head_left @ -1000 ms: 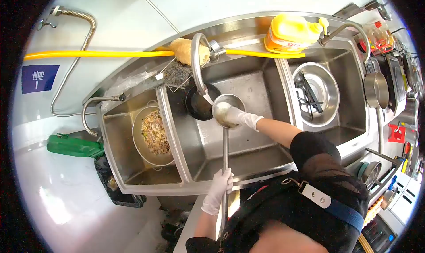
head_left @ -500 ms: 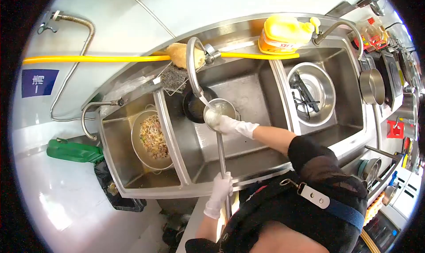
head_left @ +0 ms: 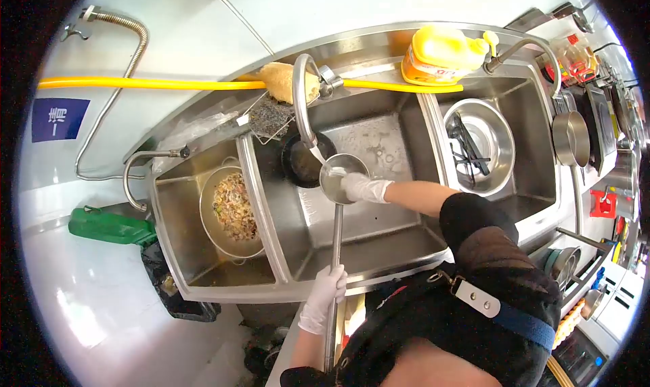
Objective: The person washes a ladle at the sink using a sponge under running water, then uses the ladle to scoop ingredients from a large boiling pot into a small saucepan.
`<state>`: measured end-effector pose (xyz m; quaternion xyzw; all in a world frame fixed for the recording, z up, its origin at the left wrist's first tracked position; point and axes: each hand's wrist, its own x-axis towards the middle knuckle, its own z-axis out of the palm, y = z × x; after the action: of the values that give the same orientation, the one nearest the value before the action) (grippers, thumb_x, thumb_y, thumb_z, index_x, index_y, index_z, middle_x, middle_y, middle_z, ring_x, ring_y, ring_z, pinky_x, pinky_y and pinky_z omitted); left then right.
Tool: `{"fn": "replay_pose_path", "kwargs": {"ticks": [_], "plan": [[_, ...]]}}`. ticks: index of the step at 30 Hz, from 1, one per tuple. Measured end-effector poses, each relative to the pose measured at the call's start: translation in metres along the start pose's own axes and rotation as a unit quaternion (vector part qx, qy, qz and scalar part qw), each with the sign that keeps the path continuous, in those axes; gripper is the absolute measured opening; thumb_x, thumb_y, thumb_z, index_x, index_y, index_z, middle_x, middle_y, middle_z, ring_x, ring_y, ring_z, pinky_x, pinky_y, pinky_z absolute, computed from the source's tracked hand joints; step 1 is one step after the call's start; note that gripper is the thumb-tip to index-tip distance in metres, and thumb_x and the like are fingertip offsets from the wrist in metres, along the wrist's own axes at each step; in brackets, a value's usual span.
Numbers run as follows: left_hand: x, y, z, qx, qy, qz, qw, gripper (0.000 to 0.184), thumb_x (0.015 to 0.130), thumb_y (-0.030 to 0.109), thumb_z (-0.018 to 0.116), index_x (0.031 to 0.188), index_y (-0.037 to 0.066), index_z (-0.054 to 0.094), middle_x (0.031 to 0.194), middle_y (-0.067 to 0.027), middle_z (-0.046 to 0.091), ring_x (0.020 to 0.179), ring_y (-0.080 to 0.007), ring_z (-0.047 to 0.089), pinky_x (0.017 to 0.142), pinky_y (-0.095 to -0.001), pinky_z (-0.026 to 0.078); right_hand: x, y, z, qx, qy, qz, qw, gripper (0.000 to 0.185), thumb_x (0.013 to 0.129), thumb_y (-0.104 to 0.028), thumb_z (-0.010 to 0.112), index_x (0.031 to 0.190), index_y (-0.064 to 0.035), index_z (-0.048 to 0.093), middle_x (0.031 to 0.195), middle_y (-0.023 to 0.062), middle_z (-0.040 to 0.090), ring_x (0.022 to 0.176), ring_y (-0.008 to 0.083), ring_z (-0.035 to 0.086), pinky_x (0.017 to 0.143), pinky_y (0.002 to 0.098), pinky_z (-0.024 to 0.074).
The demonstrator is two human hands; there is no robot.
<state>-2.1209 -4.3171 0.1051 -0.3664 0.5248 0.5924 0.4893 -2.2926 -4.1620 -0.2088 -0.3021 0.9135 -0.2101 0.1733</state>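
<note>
My left hand [head_left: 330,287], in a white glove, is wrapped round the long metal handle of a ladle [head_left: 337,231]. The ladle's round bowl is up over the middle sink basin [head_left: 406,231], under the curved faucet [head_left: 300,103], with water running toward it. My right hand [head_left: 364,188], also gloved, reaches into the bowl, its fingers pressed together against the inside; whether it holds anything small is hidden. Just behind the bowl, a dark round pan [head_left: 298,162] lies in the same basin.
The left basin holds a strainer of food scraps [head_left: 235,208]. In the right basin, a metal bowl [head_left: 500,140] contains black racks [head_left: 467,150]. A yellow jug [head_left: 440,55], sponge [head_left: 281,81] and scouring pad [head_left: 271,116] line the back. Pots [head_left: 571,138] are at right.
The ladle's bowl has shifted slightly under the faucet and its handle now tilts a little left. My left hand has moved slightly left and down along with it, while my right hand stays at the bowl.
</note>
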Motion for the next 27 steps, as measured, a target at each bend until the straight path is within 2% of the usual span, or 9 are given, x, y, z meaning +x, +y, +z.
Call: {"fn": "replay_pose_path", "kwargs": {"ticks": [1, 4, 6, 8, 15, 19, 21, 23, 27], "plan": [[0.004, 0.000, -0.002, -0.010, -0.016, -0.006, 1.000, 0.024, 0.101, 0.030, 0.050, 0.086, 0.011, 0.048, 0.058, 0.0046, 0.039, 0.040, -0.0075, 0.035, 0.037, -0.0266, 0.028, 0.007, -0.008, -0.001, 0.010, -0.022, -0.018, 1.000, 0.020, 0.076, -0.011, 0.060, 0.091, -0.0055, 0.073, 0.078, 0.0195, 0.068, 0.074, 0.0363, 0.068, 0.068, 0.0465, 0.0535], [0.005, 0.002, 0.004, -0.025, -0.042, -0.010, 0.999, 0.023, 0.101, 0.029, 0.050, 0.087, 0.011, 0.049, 0.058, 0.0048, 0.039, 0.041, -0.0071, 0.036, 0.037, -0.0257, 0.029, -0.009, -0.028, -0.075, 0.182, 0.196, -0.031, 0.963, 0.017, 0.076, -0.012, 0.061, 0.088, -0.0080, 0.072, 0.078, 0.0184, 0.069, 0.072, 0.0351, 0.068, 0.067, 0.0466, 0.0534], [-0.001, 0.003, 0.008, -0.029, -0.028, -0.007, 0.999, 0.023, 0.101, 0.030, 0.050, 0.087, 0.011, 0.049, 0.057, 0.0048, 0.039, 0.040, -0.0072, 0.035, 0.036, -0.0256, 0.028, -0.016, -0.038, -0.141, -0.042, 0.150, -0.020, 0.988, 0.016, 0.080, -0.014, 0.060, 0.085, -0.0009, 0.068, 0.083, 0.0219, 0.068, 0.079, 0.0348, 0.068, 0.073, 0.0440, 0.0535], [-0.006, 0.004, 0.009, -0.025, 0.000, -0.007, 1.000, 0.024, 0.101, 0.030, 0.049, 0.087, 0.011, 0.050, 0.056, 0.0045, 0.039, 0.038, -0.0073, 0.034, 0.035, -0.0256, 0.027, -0.017, -0.027, -0.127, -0.120, 0.078, 0.006, 0.990, 0.018, 0.079, -0.011, 0.059, 0.090, 0.0001, 0.067, 0.078, 0.0153, 0.065, 0.072, 0.0310, 0.066, 0.062, 0.0401, 0.0526], [0.005, 0.000, -0.006, -0.043, -0.023, -0.013, 0.999, 0.024, 0.101, 0.030, 0.050, 0.090, 0.008, 0.049, 0.057, 0.0041, 0.038, 0.040, -0.0076, 0.035, 0.037, -0.0262, 0.028, -0.022, -0.038, -0.083, 0.278, -0.002, 0.017, 0.961, 0.021, 0.083, -0.018, 0.061, 0.099, -0.0107, 0.071, 0.094, 0.0162, 0.070, 0.087, 0.0334, 0.067, 0.076, 0.0408, 0.0530], [0.003, 0.003, -0.008, -0.046, -0.062, -0.019, 0.997, 0.023, 0.102, 0.028, 0.048, 0.090, 0.008, 0.049, 0.058, 0.0037, 0.039, 0.040, -0.0079, 0.035, 0.037, -0.0264, 0.029, -0.001, -0.044, -0.131, 0.315, 0.202, -0.001, 0.927, 0.016, 0.090, -0.018, 0.056, 0.096, -0.0076, 0.066, 0.090, 0.0143, 0.066, 0.083, 0.0340, 0.064, 0.072, 0.0411, 0.0517], [-0.004, 0.001, -0.004, -0.032, -0.039, 0.002, 0.999, 0.023, 0.102, 0.028, 0.048, 0.090, 0.008, 0.049, 0.058, 0.0037, 0.039, 0.039, -0.0078, 0.035, 0.037, -0.0261, 0.029, 0.012, -0.025, -0.132, 0.294, 0.225, -0.035, 0.928, 0.018, 0.092, -0.015, 0.055, 0.108, -0.0072, 0.061, 0.094, 0.0109, 0.064, 0.085, 0.0289, 0.063, 0.069, 0.0366, 0.0523], [-0.013, 0.002, 0.006, -0.015, -0.025, 0.016, 0.999, 0.022, 0.102, 0.027, 0.049, 0.090, 0.009, 0.049, 0.058, 0.0037, 0.040, 0.039, -0.0077, 0.035, 0.036, -0.0258, 0.029, -0.017, -0.024, -0.187, -0.129, 0.182, -0.127, 0.966, 0.026, 0.089, -0.012, 0.053, 0.114, -0.0082, 0.057, 0.091, 0.0123, 0.059, 0.080, 0.0269, 0.063, 0.061, 0.0373, 0.0523], [-0.022, 0.006, 0.012, -0.001, 0.024, 0.046, 0.999, 0.022, 0.101, 0.028, 0.050, 0.088, 0.010, 0.049, 0.057, 0.0036, 0.039, 0.039, -0.0078, 0.034, 0.036, -0.0263, 0.028, -0.023, -0.010, -0.183, 0.000, 0.265, 0.005, 0.964, 0.022, 0.084, -0.016, 0.057, 0.102, -0.0040, 0.063, 0.086, 0.0168, 0.062, 0.078, 0.0350, 0.063, 0.066, 0.0435, 0.0531]]}}
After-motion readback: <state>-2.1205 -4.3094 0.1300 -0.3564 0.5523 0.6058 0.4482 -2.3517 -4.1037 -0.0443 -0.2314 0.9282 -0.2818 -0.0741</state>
